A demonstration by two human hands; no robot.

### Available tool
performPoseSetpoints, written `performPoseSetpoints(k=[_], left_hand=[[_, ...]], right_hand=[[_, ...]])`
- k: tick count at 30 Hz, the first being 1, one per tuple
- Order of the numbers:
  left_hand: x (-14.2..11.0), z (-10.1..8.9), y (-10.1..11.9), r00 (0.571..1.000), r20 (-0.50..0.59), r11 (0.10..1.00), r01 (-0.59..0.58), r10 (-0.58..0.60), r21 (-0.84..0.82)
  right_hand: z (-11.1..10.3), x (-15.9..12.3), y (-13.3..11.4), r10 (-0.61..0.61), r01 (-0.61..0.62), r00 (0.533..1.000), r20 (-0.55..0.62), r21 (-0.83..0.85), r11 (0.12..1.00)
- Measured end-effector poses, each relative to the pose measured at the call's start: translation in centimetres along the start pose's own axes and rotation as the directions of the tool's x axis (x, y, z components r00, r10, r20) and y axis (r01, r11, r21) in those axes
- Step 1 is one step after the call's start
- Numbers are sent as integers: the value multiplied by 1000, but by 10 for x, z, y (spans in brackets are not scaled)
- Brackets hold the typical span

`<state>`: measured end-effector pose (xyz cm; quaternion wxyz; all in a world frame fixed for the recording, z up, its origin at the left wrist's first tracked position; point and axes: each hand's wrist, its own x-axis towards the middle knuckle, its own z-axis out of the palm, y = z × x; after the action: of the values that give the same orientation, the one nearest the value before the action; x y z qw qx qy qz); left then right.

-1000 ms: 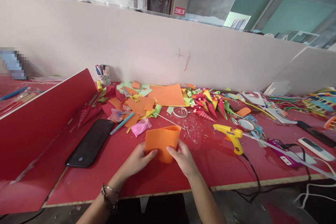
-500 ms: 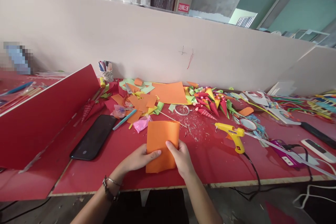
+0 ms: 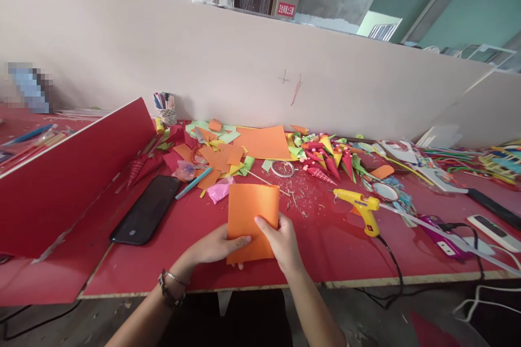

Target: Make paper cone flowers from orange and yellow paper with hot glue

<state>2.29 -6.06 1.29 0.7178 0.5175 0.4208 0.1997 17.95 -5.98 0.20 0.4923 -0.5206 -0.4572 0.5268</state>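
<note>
An orange sheet of craft paper (image 3: 248, 206) is held upright, fairly flat, over the front of the red table, one hand at each side. My left hand (image 3: 215, 244) pinches its lower left, thumb across the front and fingertips showing under the bottom edge. Against the right side, my right hand (image 3: 283, 241) presses its thumb on the front, its other fingers hidden behind. Just beyond the paper lie a pink plastic packet (image 3: 220, 190) and a thin stick (image 3: 266, 180). To the right rests a yellow glue gun (image 3: 360, 207) with its cord hanging off the edge.
A black phone (image 3: 146, 210) lies at left beside a red upright board (image 3: 77, 179). Paper scraps (image 3: 222, 157), a larger orange sheet (image 3: 264, 142) and small paper cones (image 3: 329, 157) line the back. A purple power strip (image 3: 443, 238) sits at right; a pen cup (image 3: 166, 111) stands by the partition.
The orange paper was bent over with a curled top; now it stands flatter and taller between both hands. My left fingertips now show beneath it. The view has shifted slightly.
</note>
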Motion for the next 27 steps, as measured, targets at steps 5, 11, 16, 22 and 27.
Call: performPoseSetpoints(k=[5,11,16,22,27], left_hand=[[-1,-3,2,996,84,999,12,-15,32],[-1,-4,3,1000,9,996,27,-28,88],[-7,-7,6,997,80,999,23,-25,30],[-13,-10,8,993,118,1000,22,-22,-2],[-13,-7,8,994,106,1000,25,-26,13]], right_hand=[[0,-1,-4,-22,22,1000,14,-20,1000],[3,-3,-8,-24,27,999,38,-86,996],[2,0,-9,19,-18,991,134,-5,1000],[-3,4,-11,16,-26,985,172,53,998],[-3,5,-5,11,-11,996,85,-8,1000]])
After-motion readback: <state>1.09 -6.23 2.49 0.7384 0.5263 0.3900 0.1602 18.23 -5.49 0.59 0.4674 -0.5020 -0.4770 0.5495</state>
